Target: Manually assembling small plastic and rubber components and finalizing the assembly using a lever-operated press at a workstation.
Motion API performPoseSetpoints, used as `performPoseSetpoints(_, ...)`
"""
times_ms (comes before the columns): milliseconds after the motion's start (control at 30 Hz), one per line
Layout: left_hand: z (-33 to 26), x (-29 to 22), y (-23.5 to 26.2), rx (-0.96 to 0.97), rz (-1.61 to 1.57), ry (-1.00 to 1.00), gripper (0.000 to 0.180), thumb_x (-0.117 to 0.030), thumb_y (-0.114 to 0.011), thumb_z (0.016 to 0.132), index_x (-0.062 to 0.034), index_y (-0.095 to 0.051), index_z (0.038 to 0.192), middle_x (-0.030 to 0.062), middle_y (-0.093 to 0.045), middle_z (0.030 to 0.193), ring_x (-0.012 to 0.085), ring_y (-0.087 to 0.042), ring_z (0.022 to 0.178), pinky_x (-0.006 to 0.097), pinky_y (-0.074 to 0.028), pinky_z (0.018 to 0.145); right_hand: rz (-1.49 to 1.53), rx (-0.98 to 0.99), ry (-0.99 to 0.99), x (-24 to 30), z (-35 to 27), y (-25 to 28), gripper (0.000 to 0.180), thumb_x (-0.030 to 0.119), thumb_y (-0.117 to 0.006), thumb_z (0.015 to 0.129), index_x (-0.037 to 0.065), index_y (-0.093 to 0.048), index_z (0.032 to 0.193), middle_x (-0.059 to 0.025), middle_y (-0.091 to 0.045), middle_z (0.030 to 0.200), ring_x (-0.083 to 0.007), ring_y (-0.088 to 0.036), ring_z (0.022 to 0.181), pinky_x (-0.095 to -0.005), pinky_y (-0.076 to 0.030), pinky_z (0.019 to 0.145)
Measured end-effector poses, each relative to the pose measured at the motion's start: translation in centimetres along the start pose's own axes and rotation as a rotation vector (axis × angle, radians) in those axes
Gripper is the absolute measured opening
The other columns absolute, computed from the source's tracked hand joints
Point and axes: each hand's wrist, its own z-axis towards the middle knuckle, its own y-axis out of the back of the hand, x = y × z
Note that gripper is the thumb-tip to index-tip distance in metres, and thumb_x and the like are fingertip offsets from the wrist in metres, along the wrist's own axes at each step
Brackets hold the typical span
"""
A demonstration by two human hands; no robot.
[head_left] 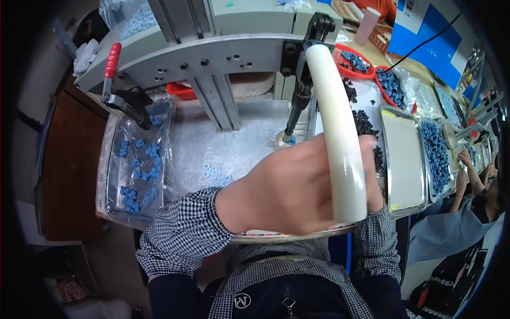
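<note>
**Hands at the press lever**

A white lever [340,143] runs from the upper centre of the frame down to the lower right of centre, hinged at its top to a black linkage [303,80] on the grey press [212,58]. The left hand [281,191] fills the middle of the frame, its back toward the camera, reaching rightward to the lever; its fingers pass behind the lever and are hidden, so how far they are curled cannot be told. The right hand [370,170] shows only as a strip just right of the lever, touching it; its fingers too are hidden, and their spread cannot be told. Both checked sleeves [180,234] come in from the lower edge.

Below the linkage a black rod [295,114] comes down to a small blue ring [291,141] on the table. A cluster of blue rings [215,174] lies left of the left hand. At left, a tray [114,159] holds more blue rings. At right, trays hold black pieces [364,123] and blue pieces [435,151].
</note>
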Motion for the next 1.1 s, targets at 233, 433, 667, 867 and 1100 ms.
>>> performPoseSetpoints(233,11.5,5.1,2.6,-0.272,0.036,-0.24,0.024,-0.007,-0.071,0.085,-0.0037,-0.068,0.109,0.0109,-0.07,0.107,0.0251,-0.071,0.095,0.033,-0.054,0.083,-0.313,0.152,0.231,-2.8,3.2,-3.3,0.03,0.015,-0.075,0.084,0.004,-0.068,0.111,-0.0163,-0.066,0.107,-0.0383,-0.065,0.102,-0.0442,-0.054,0.083)
performPoseSetpoints(433,14.3,7.7,3.5,-0.35,-0.563,0.496,0.025,0.003,-0.068,0.09,0.0008,-0.067,0.115,0.0092,-0.072,0.105,0.0122,-0.068,0.097,0.027,-0.055,0.086,-0.243,0.137,0.311,-1.7,5.2,-6.2,0.022,0.013,-0.071,0.088,0.002,-0.062,0.104,-0.0176,-0.061,0.102,-0.0403,-0.062,0.095,-0.0452,-0.052,0.083)
performPoseSetpoints(667,-0.1,2.3,6.7,-0.328,-0.585,0.721,0.033,0.01,-0.061,0.091,0.0024,-0.056,0.122,0.0199,-0.065,0.124,0.021,-0.067,0.106,0.031,-0.054,0.094,-0.512,-0.262,-0.035,-4.5,-2.0,7.9,0.02,0.011,-0.071,0.088,0.006,-0.067,0.107,-0.0149,-0.065,0.1,-0.0335,-0.066,0.088,-0.0408,-0.054,0.077)
performPoseSetpoints(867,-11.0,1.2,-0.7,-0.242,-0.746,1.242,0.028,0.005,-0.066,0.091,0.0018,-0.059,0.119,0.0141,-0.065,0.125,0.0168,-0.067,0.105,0.028,-0.052,0.09,-0.663,-0.23,-0.32,-14.0,-5.4,18.0,0.03,0.007,-0.073,0.085,0.001,-0.066,0.113,-0.017,-0.066,0.105,-0.033,-0.067,0.088,-0.0392,-0.054,0.079)
performPoseSetpoints(1100,-11.4,2.8,-6.9,0.079,-0.217,1.133,0.027,-0.005,-0.075,0.083,-0.0058,-0.07,0.11,0.0109,-0.07,0.102,0.0238,-0.064,0.097,0.033,-0.05,0.086,-0.702,-0.31,0.11,-3.2,0.6,13.1,0.032,0.009,-0.074,0.087,0.002,-0.067,0.117,-0.0165,-0.066,0.11,-0.0344,-0.063,0.106,-0.0404,-0.05,0.09)
